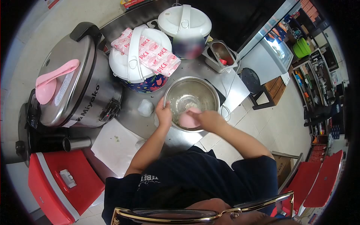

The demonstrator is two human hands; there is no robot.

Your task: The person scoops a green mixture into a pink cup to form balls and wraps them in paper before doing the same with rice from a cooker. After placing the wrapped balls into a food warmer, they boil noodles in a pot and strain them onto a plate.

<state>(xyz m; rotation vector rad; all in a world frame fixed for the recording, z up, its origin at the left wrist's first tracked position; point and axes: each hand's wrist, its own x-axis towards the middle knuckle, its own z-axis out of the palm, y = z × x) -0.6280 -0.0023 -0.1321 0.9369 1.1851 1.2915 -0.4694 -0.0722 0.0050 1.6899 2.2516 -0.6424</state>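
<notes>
A steel mixing bowl [210,89] stands on the metal counter, with a little pale rice-like food [191,106] at its bottom. My left hand [164,113] is closed on the bowl's left rim, thumb over the edge. In my right hand [206,119] is a pink rice paddle [188,118], its rounded blade down inside the bowl near the front wall. The paddle's handle is hidden by my fingers, and motion blurs it slightly. Just left of the bowl lies a small whitish plastic-wrapped lump [145,107].
A large rice cooker [90,86] stands left, pink paddles [47,90] on its lid. Behind the bowl are two white-lidded containers [150,37], one under printed rice wrappers [159,56], and a steel pan [221,56]. White paper sheets [114,146] lie front left, above a red cooler [67,180].
</notes>
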